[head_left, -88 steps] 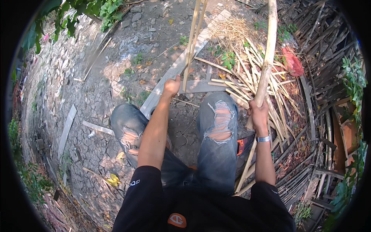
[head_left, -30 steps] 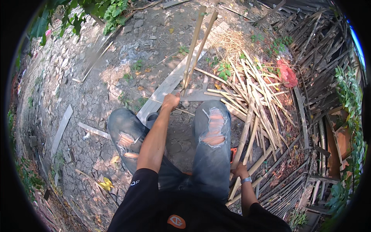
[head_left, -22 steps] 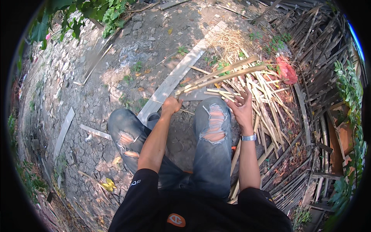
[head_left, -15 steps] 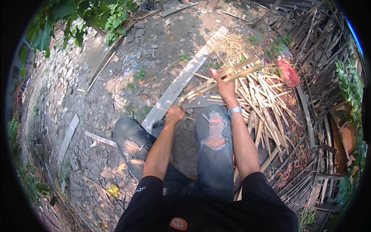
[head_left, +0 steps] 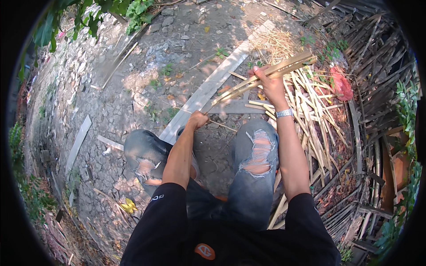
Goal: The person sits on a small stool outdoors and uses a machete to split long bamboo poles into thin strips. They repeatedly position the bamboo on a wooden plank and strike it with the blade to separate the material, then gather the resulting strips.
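Two hands near the grey plank [head_left: 195,99]: R hand [head_left: 270,86] wraps a split bamboo length [head_left: 293,61], which slants up & right from beside the plank, loose strips [head_left: 310,116] farther right. L hand [head_left: 198,119] is fisted just right of the plank's near end; can't tell what's in it. Bamboo's prob. light, stiff, a bit springy, edges poss. sharp; best gripped approx. mid-length, fingers off raw edges.

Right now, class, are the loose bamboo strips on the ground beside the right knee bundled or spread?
Spread: the bamboo strips fan out and cross at many angles, with no tie visible around them.
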